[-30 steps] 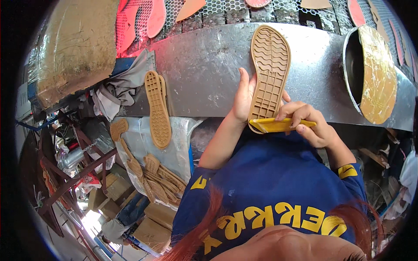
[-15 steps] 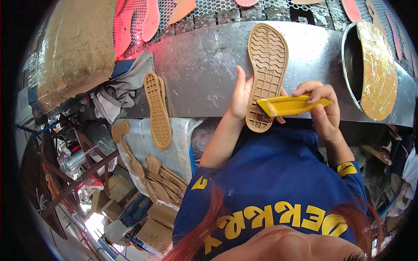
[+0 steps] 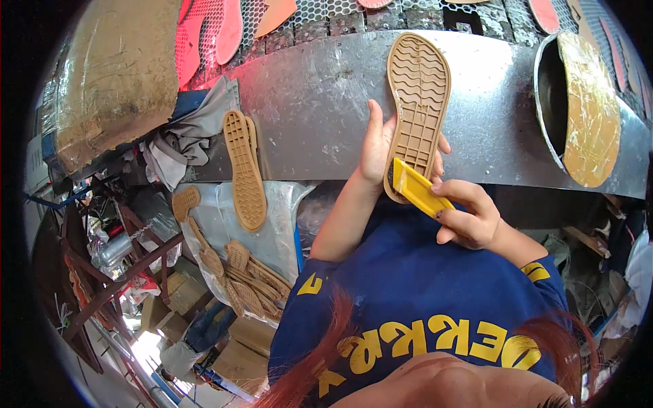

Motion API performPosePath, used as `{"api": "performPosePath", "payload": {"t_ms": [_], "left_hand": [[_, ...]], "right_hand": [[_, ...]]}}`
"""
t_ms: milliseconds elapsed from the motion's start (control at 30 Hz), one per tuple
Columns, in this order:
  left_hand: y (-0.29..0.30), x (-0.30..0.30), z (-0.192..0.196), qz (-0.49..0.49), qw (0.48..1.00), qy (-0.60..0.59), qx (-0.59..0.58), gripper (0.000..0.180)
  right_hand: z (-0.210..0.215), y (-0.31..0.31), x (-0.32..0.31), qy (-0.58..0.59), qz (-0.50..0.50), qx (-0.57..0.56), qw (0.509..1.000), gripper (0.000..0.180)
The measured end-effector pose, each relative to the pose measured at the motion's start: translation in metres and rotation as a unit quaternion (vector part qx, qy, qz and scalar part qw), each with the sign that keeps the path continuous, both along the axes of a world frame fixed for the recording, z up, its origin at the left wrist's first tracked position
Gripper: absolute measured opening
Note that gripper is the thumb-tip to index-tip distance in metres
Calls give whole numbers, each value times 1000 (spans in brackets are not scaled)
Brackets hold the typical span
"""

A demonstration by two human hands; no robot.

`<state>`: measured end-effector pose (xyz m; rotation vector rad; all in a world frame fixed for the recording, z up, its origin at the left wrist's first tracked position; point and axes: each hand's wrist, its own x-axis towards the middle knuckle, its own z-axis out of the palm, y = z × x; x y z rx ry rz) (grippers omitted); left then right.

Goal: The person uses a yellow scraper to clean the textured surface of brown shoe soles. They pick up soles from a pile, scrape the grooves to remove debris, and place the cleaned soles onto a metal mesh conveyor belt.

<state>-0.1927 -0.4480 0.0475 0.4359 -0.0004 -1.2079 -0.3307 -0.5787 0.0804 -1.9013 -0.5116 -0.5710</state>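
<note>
Left hand [image 3: 378, 151]: we clamp the tan shoe sole [image 3: 416, 109] upright, tread toward us, above the metal bench [image 3: 313, 102].
Right hand [image 3: 469, 216]: we pinch the yellow scraper [image 3: 418, 190] against the sole's heel.

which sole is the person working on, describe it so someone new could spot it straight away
Start at the curved grey metal bench across the top. In front of it, the left hand holds a tan rubber sole upright, tread facing the camera, while the right hand presses a yellow scraper to its heel. The other tan soles lie unheld.
</note>
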Motion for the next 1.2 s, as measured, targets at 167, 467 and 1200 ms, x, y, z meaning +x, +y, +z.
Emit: {"api": "performPosePath", "payload": {"t_ms": [167, 467, 1200], "left_hand": [[0, 0, 4, 2, 1000, 23, -5, 101], [4, 3, -10, -7, 999, 0, -43, 103], [2, 0, 0, -37, 997, -67, 19, 95]], "right_hand": [[5, -1, 3, 8, 48, -6, 999, 30], [17, -17, 10, 171, 128, 75, 974, 19], [11, -39, 54, 326, 170, 274, 889, 4]]}}
